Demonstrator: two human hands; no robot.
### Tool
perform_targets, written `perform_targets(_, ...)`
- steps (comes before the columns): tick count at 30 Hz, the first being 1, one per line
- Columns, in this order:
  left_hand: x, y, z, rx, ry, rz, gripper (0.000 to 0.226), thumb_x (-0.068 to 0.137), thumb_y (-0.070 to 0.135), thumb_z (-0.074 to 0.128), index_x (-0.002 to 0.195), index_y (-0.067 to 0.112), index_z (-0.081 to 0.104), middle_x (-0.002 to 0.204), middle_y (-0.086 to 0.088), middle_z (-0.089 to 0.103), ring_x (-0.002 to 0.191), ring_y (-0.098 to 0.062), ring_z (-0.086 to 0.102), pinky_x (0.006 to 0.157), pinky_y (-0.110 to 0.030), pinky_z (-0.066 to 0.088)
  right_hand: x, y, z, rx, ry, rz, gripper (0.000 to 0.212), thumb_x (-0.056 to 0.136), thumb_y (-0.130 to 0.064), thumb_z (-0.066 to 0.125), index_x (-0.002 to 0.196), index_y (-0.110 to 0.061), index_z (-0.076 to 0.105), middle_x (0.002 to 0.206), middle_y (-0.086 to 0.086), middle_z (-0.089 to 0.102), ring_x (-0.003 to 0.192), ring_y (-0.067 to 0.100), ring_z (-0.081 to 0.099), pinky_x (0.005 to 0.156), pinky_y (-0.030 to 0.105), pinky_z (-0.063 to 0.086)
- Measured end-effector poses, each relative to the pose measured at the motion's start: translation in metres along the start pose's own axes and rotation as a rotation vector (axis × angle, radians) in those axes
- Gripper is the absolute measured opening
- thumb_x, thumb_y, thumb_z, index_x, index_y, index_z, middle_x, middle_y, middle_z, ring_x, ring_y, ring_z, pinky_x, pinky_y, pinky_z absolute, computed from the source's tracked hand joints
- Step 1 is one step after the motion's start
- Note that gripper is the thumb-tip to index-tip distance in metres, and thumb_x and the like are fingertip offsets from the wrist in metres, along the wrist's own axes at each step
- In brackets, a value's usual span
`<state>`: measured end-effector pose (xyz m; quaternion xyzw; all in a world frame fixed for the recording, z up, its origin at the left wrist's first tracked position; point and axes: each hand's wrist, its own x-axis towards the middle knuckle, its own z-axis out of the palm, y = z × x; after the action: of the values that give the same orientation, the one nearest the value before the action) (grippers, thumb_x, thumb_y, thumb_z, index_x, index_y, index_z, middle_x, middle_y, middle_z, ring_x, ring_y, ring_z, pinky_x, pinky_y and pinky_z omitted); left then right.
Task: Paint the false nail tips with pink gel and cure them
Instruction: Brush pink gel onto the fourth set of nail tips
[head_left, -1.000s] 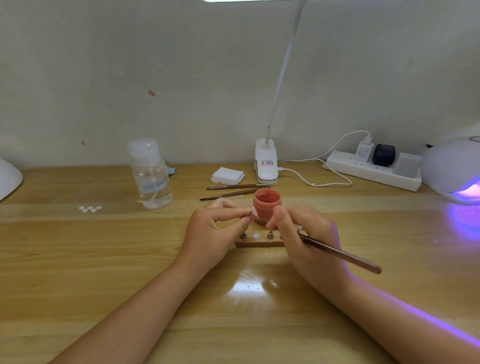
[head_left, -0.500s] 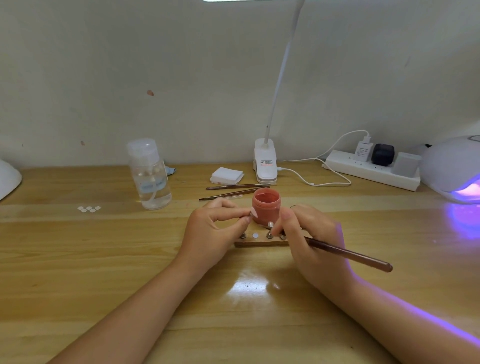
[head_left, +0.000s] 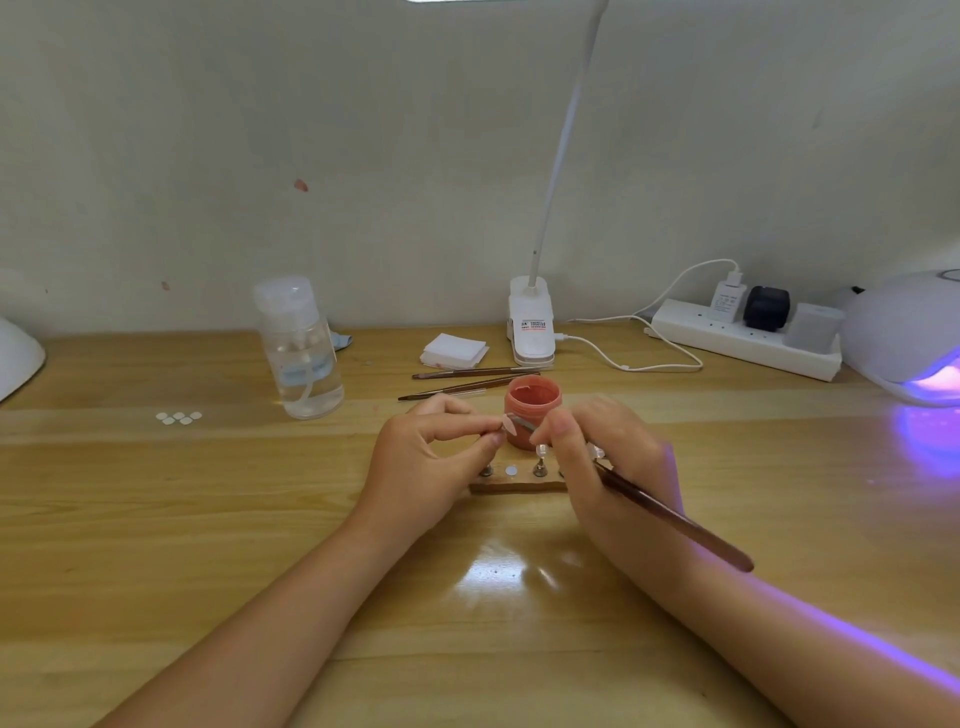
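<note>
My left hand (head_left: 428, 457) pinches a small false nail tip (head_left: 509, 426) between thumb and forefinger, just in front of the open pink gel pot (head_left: 532, 402). My right hand (head_left: 610, 462) holds a brown brush (head_left: 675, 519), whose tip touches the nail tip. Below the hands lies a wooden nail stand (head_left: 519, 486) with metal pegs; one peg carries a clear tip (head_left: 541, 451). The UV curing lamp (head_left: 906, 338) glows purple at the far right.
A clear pump bottle (head_left: 301, 353) stands at the left, with several white stickers (head_left: 179, 417) beside it. Two spare brushes (head_left: 467, 379), a pad stack (head_left: 454, 349), a clip lamp (head_left: 532, 327) and a power strip (head_left: 748, 338) line the back.
My right hand has swung the brush tip up from the stand onto the nail tip. My left hand still holds the nail tip in the same place.
</note>
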<state>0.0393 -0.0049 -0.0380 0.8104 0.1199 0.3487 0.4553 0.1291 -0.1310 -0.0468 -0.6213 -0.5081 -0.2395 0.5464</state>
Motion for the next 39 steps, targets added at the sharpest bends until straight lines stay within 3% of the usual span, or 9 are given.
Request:
perform_targets(2,0.000,0.000,0.000,-0.005,0.000,0.002,0.021,0.074,0.005,0.072,0.088,0.020,0.071,0.078,0.005,0.059,0.073,0.006,0.054,0.070,-0.007,0.042,0.001,0.000,0.002,-0.035,-0.014,-0.002,0.030,0.090,-0.019,0.047,0.071,-0.006,0.066,0.069,0.003,0.065,0.068,0.015,0.058,0.065,0.026,0.045)
perform_targets(5,0.000,0.000,0.000,-0.013,0.010,0.005,0.023,0.074,0.004,0.072,0.086,0.023,0.071,0.078,0.005,0.061,0.074,0.008,0.055,0.071,-0.004,0.040,-0.001,0.001,-0.002,-0.001,-0.026,-0.004,0.034,0.091,-0.018,0.044,0.065,-0.008,0.064,0.067,-0.008,0.061,0.065,0.005,0.055,0.063,0.020,0.044)
perform_targets(9,0.001,0.000,-0.002,-0.033,0.033,0.015,0.024,0.074,0.004,0.072,0.077,0.028,0.070,0.081,0.006,0.062,0.078,0.007,0.057,0.072,-0.003,0.039,-0.003,0.002,-0.008,0.095,-0.011,0.063,0.043,0.091,-0.020,0.039,0.058,-0.004,0.061,0.059,-0.003,0.059,0.058,0.010,0.056,0.057,0.031,0.046)
perform_targets(17,0.001,0.000,-0.003,-0.018,0.027,0.036,0.008,0.071,0.012,0.074,0.074,0.018,0.070,0.083,0.005,0.066,0.081,0.001,0.059,0.077,-0.006,0.041,-0.002,-0.006,-0.004,0.062,0.025,0.059,0.036,0.091,-0.021,0.041,0.069,-0.006,0.064,0.076,-0.024,0.053,0.069,-0.007,0.052,0.068,0.015,0.041)
perform_targets(24,0.002,-0.001,-0.002,-0.031,0.024,0.032,0.008,0.071,0.012,0.075,0.076,0.018,0.072,0.080,0.002,0.067,0.078,-0.003,0.061,0.077,-0.011,0.045,-0.003,-0.003,0.001,0.018,-0.014,0.013,0.029,0.090,-0.020,0.046,0.075,-0.006,0.066,0.072,0.003,0.065,0.072,0.012,0.058,0.066,0.027,0.046)
perform_targets(30,0.002,-0.002,-0.002,-0.040,0.048,0.036,0.016,0.070,0.006,0.075,0.074,0.020,0.071,0.078,0.004,0.066,0.076,0.000,0.060,0.075,-0.009,0.043,-0.006,-0.003,-0.003,0.020,-0.022,-0.007,0.038,0.091,-0.018,0.041,0.060,-0.008,0.062,0.061,-0.007,0.056,0.061,0.001,0.050,0.062,0.026,0.041)
perform_targets(33,0.002,-0.002,-0.002,-0.033,0.046,0.031,0.016,0.069,0.006,0.076,0.074,0.021,0.071,0.078,0.005,0.065,0.075,0.001,0.059,0.074,-0.008,0.043,-0.005,-0.003,-0.002,0.014,-0.003,0.026,0.034,0.091,-0.020,0.042,0.067,-0.009,0.063,0.068,-0.014,0.056,0.067,0.000,0.052,0.066,0.022,0.041)
perform_targets(37,0.001,-0.002,-0.002,-0.027,0.044,0.019,0.015,0.069,0.005,0.076,0.076,0.018,0.073,0.079,0.004,0.065,0.075,0.002,0.060,0.073,-0.007,0.042,-0.002,-0.003,0.002,-0.018,-0.026,0.029,0.029,0.091,-0.022,0.045,0.074,-0.012,0.065,0.072,0.000,0.065,0.071,0.014,0.059,0.065,0.033,0.046)
perform_targets(39,0.002,-0.002,-0.002,-0.031,0.046,0.017,0.015,0.069,0.005,0.076,0.075,0.018,0.072,0.079,0.004,0.065,0.075,0.002,0.059,0.073,-0.006,0.042,-0.004,-0.003,0.000,-0.008,-0.034,-0.003,0.031,0.091,-0.022,0.043,0.068,-0.017,0.063,0.066,-0.005,0.062,0.064,0.008,0.056,0.065,0.034,0.045)
